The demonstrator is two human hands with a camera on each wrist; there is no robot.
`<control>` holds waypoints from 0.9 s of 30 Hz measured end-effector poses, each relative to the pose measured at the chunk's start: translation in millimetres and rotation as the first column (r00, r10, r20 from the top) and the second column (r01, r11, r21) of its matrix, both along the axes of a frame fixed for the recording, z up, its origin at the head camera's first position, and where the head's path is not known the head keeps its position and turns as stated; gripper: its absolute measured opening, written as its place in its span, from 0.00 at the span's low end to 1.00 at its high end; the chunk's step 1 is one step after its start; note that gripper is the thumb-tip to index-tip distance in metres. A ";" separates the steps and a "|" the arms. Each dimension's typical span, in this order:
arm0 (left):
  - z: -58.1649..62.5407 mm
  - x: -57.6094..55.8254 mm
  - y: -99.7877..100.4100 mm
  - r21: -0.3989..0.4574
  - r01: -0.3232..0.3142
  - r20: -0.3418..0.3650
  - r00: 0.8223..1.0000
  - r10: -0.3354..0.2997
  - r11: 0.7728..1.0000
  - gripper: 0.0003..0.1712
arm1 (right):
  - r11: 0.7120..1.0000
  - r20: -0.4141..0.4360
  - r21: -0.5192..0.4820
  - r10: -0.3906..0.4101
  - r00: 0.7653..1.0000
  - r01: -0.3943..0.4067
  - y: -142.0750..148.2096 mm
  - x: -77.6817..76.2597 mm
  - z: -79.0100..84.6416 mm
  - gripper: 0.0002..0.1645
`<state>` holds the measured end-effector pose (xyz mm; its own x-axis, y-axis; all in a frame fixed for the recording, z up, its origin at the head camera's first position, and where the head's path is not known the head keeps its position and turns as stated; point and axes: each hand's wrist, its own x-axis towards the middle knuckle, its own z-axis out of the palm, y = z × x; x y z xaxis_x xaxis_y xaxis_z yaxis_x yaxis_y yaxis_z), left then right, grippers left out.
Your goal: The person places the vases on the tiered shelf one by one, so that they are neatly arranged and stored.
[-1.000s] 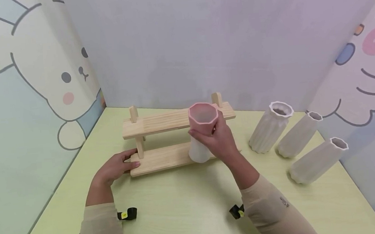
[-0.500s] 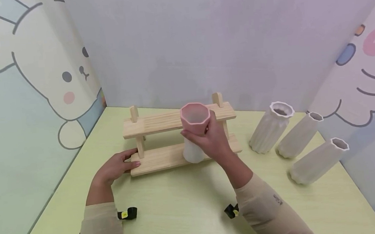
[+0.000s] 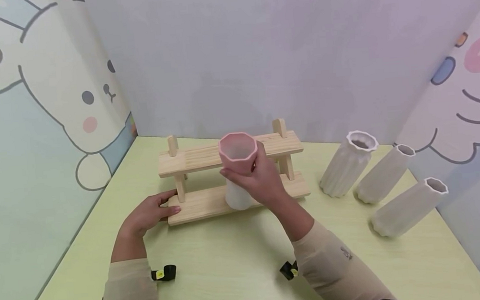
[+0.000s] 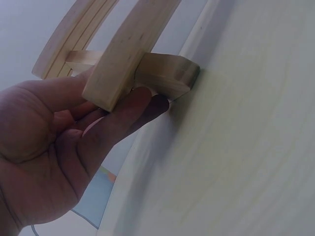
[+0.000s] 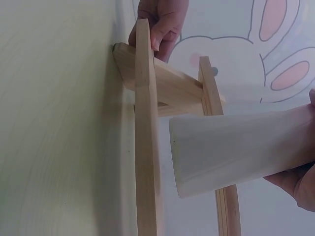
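Note:
My right hand (image 3: 264, 181) grips a vase (image 3: 238, 195), pink at its faceted rim and white below, holding it by the upper part with the mouth upward. In the right wrist view the white base of the vase (image 5: 231, 147) hangs just above the lower board (image 5: 146, 162), with a small gap between. The two-tier wooden shelf (image 3: 199, 205) stands on the table. At its left end my left hand (image 3: 146, 215) pinches the lower board, thumb on top. In the left wrist view, fingers (image 4: 120, 115) lie under the board beside the shelf's foot.
To the right of the shelf, several items stand on the pale green table (image 3: 224, 265): a ribbed white vase (image 3: 344, 167), a slimmer white vase (image 3: 381, 175) and another white vase (image 3: 408, 206). Cartoon-printed walls (image 3: 232, 65) close off the back and sides.
My right hand has carried the vase leftward along the front of the shelf, from its right part to near its middle. The left hand has stayed at the shelf's left end.

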<state>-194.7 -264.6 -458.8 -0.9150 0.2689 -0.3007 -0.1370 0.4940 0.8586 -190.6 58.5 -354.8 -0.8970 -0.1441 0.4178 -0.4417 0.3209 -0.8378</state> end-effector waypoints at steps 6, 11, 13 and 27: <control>-0.3 -0.2 0.2 -0.005 0.000 -0.003 1.000 0.000 1.000 0.44 | 0.999 0.038 0.035 -0.009 0.999 0.007 -8.0 1.4 1.1 0.53; -1.4 -1.0 0.2 -0.009 0.001 -0.002 1.000 -0.001 1.000 0.44 | 0.998 0.052 0.056 -0.010 0.999 0.007 -13.7 1.3 0.8 0.52; -1.5 -1.2 0.1 -0.015 -0.001 -0.001 1.000 0.001 1.000 0.44 | 0.998 0.054 0.062 -0.017 0.998 0.013 -16.0 1.6 0.7 0.52; -2.3 -1.2 -0.9 -0.026 0.009 -0.022 1.000 -0.010 1.000 0.44 | 0.996 0.071 0.094 0.001 0.997 -0.007 -31.0 1.1 -3.0 0.53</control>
